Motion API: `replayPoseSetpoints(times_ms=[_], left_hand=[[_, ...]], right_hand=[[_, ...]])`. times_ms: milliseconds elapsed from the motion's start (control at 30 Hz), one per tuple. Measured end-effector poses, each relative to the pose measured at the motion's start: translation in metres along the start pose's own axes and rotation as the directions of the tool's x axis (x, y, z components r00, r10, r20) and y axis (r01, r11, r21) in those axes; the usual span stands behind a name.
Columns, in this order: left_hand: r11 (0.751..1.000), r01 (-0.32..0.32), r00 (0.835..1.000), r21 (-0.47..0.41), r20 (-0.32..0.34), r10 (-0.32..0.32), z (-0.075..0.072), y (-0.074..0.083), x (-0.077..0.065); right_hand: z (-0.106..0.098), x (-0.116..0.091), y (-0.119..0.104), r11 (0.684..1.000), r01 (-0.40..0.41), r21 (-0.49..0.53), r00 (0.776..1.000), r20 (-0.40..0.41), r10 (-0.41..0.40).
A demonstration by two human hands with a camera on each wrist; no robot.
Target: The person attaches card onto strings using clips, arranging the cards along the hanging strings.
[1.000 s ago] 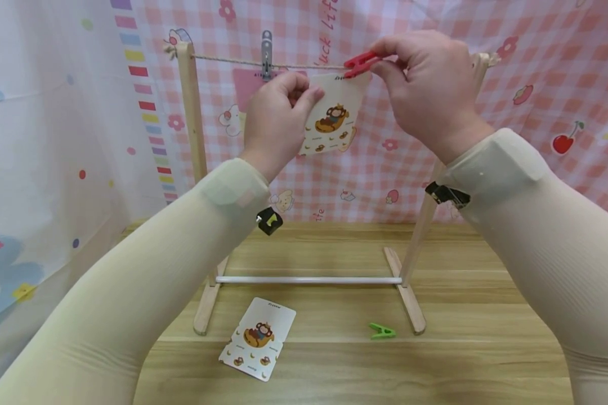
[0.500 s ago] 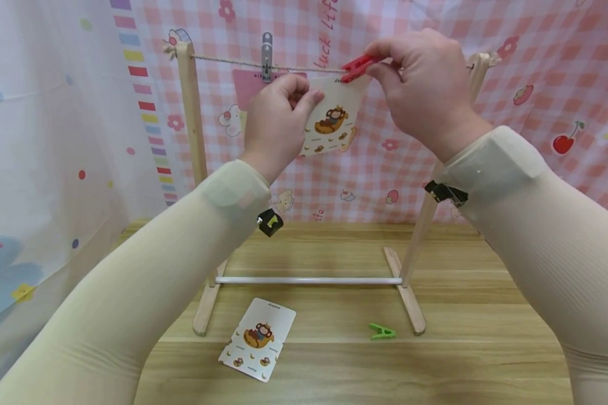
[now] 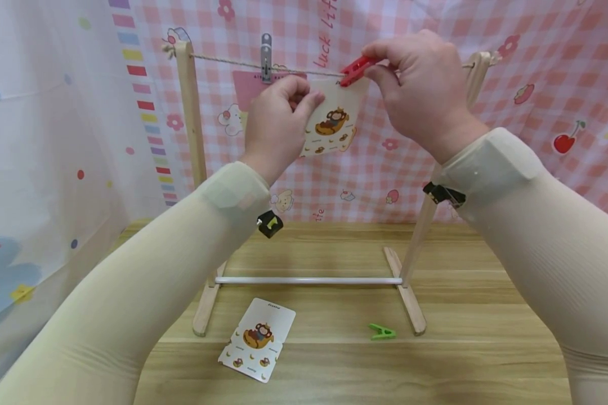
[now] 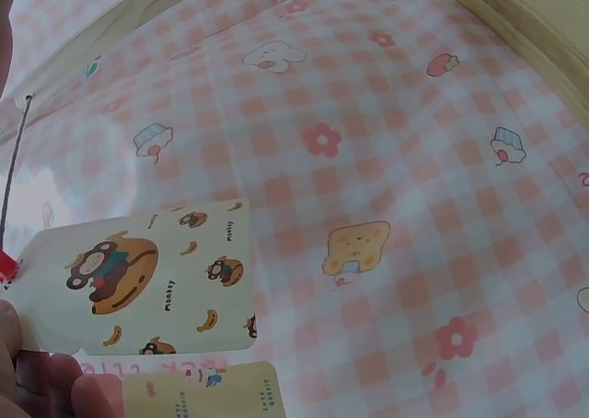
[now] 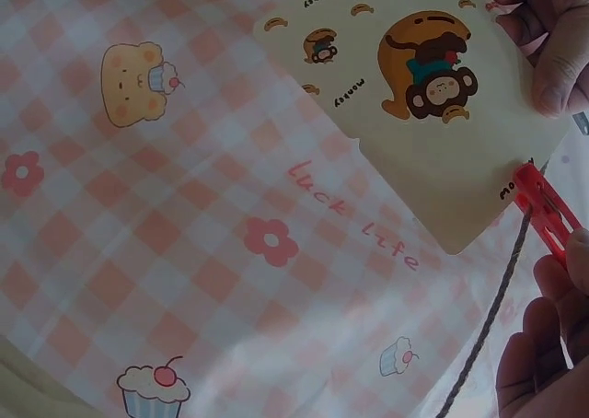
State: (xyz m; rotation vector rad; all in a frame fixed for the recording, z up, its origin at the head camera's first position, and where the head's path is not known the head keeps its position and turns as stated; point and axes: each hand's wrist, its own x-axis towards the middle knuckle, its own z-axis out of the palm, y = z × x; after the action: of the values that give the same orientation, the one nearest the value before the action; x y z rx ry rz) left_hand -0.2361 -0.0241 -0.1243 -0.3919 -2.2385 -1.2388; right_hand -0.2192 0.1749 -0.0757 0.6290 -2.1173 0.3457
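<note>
Pale wood forms the left post [image 3: 190, 112], and at its top we see the knotted left end of the rope [image 3: 223, 59]. Well below the rope, a loose monkey card [image 3: 257, 343] lies flat on the table [image 3: 334, 371]. Just under the rope hangs a pink card [image 3: 245, 93], with a grey clip [image 3: 266, 59] straddling the rope above it. Next, we find the left hand [image 3: 278, 121] below the rope, partly in front of the pink card; its thumb and fingers hold a narrow pinch on the left edge of the raised monkey card [image 3: 329, 121]. That card is just beneath the rope, its pictures facing us. The red peg [image 3: 357, 70] tilts across the rope, its jaws over both the rope and the raised card's top edge. Far below the rope, a green peg [image 3: 382, 332] lies on the table. At rope height, the right hand [image 3: 420, 90] pinches the red peg's handle end between thumb and finger; we cannot tell how far its jaws are spread. The right post [image 3: 478, 79] carries the rope's right end.
</note>
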Motion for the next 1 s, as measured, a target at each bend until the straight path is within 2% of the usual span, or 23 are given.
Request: replayPoseSetpoints(times_ms=[567,1000], left_hand=[[1.000,-0.003,1.000,0.009,0.018,0.003,0.0018,-0.0034,-0.0007],[1.000,-0.007,1.000,0.019,0.015,0.006,0.0013,-0.0047,-0.0017]], right_hand=[[0.0036,-0.0017,-0.0009,1.000,0.006,0.010,1.000,0.015,-0.006],[0.0059,-0.0018,-0.0031,1.000,-0.021,0.019,0.999,0.041,0.020]])
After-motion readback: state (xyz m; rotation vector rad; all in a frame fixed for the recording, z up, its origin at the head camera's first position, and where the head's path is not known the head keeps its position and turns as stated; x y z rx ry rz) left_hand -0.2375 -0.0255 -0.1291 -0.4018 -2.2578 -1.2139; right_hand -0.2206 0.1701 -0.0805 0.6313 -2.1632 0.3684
